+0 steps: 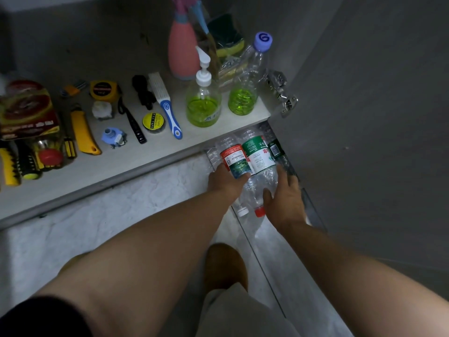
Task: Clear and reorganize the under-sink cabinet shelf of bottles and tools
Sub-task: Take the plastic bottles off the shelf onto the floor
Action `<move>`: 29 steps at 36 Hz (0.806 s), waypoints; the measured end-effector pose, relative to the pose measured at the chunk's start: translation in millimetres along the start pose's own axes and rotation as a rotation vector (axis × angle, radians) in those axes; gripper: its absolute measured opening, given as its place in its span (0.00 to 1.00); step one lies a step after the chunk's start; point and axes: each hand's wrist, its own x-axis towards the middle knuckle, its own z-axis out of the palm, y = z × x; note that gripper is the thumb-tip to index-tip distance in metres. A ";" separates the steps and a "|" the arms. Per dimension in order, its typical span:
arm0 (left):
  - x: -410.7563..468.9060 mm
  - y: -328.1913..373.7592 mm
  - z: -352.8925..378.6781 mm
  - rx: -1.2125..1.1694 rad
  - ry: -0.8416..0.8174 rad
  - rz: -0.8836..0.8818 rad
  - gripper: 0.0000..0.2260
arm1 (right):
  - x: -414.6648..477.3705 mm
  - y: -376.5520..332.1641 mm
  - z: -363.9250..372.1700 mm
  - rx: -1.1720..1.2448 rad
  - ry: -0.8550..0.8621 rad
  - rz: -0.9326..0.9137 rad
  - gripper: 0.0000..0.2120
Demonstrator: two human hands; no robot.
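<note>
Clear plastic bottles lie on their sides in a cluster on the pale marbled floor (121, 215), at the right end below the white cabinet shelf (145, 156) and beside the open grey cabinet door (364, 117). We see three labels among them: a red-labelled clear bottle (234, 159) on the left, a green-and-white-labelled clear bottle (257, 152) touching it, and a dark-green-labelled bottle (275, 148) farther right. A white cap (243, 211) and a red cap (259, 211) point toward us.

Our left hand (224, 182) grips the red-labelled clear bottle, fingers curled round its left side and thumb across the label. Our right hand (285, 198) is spread, with its thumb on the shoulder of the red-capped bottle and its straight fingers resting along the right of the cluster.

On the shelf above stand a pump bottle of green liquid (202, 103), a lilac-capped clear bottle of green liquid (245, 93) just right of it, and a pink bottle (182, 49) behind. Left of these lie a blue-and-white brush (167, 105), a yellow-labelled roll of tape (153, 121), a yellow tape measure (103, 90) and a yellow utility knife (83, 130).
</note>
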 end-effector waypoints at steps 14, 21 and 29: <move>-2.9 -1.5 -10.7 -0.104 -0.119 -0.004 0.23 | -1.3 -10.0 -14.3 -0.090 0.094 -0.168 0.31; -24.9 4.0 -67.2 -0.016 -0.164 0.149 0.26 | -3.4 -52.2 -30.7 -0.094 0.087 -0.358 0.21; -56.4 15.2 -210.2 0.694 -0.051 0.426 0.19 | -4.7 -139.8 -40.1 -0.093 -0.251 -0.662 0.18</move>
